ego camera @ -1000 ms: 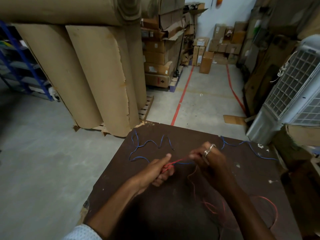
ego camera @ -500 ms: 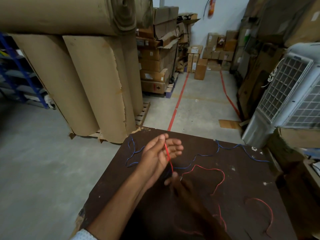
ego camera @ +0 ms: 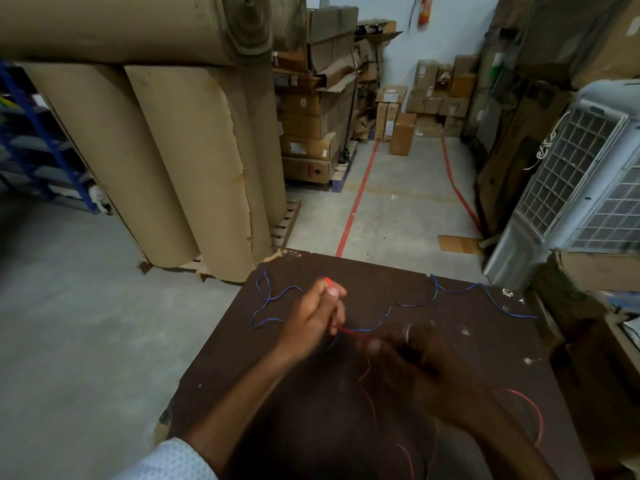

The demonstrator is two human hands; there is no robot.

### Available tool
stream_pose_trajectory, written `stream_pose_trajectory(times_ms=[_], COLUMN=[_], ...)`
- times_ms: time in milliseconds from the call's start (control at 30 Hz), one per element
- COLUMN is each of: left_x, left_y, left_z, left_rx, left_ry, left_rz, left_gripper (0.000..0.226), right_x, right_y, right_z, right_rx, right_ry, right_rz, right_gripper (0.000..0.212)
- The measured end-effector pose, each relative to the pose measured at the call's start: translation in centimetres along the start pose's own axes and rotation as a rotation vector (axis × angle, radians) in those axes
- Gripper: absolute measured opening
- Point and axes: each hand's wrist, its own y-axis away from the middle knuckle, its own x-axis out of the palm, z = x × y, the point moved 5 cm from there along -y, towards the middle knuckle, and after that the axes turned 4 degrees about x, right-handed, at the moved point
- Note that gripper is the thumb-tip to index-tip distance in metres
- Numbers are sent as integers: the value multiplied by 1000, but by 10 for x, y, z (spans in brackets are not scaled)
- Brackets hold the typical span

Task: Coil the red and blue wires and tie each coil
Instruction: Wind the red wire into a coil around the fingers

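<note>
A: Legible labels?
B: None; carton print too small.
A: Wires?
B: Red wire (ego camera: 349, 330), thin, pinched by left hand (ego camera: 317, 311); blurred right hand (ego camera: 412, 355) grasps it. Blue wire (ego camera: 408, 304) loose on dark table (ego camera: 450, 292).

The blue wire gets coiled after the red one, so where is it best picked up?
Probably at the blue wire's left end, the loose loops near the table's far-left corner. They lie bare just beyond the left hand, which grips the red wire. Pinch from above, since the wire lies flat; its middle runs under the hands.
</note>
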Motion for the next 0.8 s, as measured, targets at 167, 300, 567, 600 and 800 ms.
stream_pose_trajectory(times_ms=[167, 300, 567, 600, 800], left_x=[21, 29, 14, 8, -32], left_y=[19, 28, 20, 16, -14], left_z=[-26, -46, -95, -101, -114], left_rx=[-56, -184, -163, -129, 22], left_ry=[-16, 127, 747, 792, 968], left_rz=[131, 233, 167, 142, -141], left_gripper=[56, 73, 68, 65, 43], right_x=[-49, -64, 2, 13, 61], right_y=[-33, -60, -57, -49, 0], right_z=[8, -16, -72, -76, -84], right_rx=[-97, -30, 69, 106, 168], right_ry=[281, 116, 38, 12, -122], right_rz=[-291, -349, -240, -220, -168], right_gripper=[22, 14, 35, 40, 31])
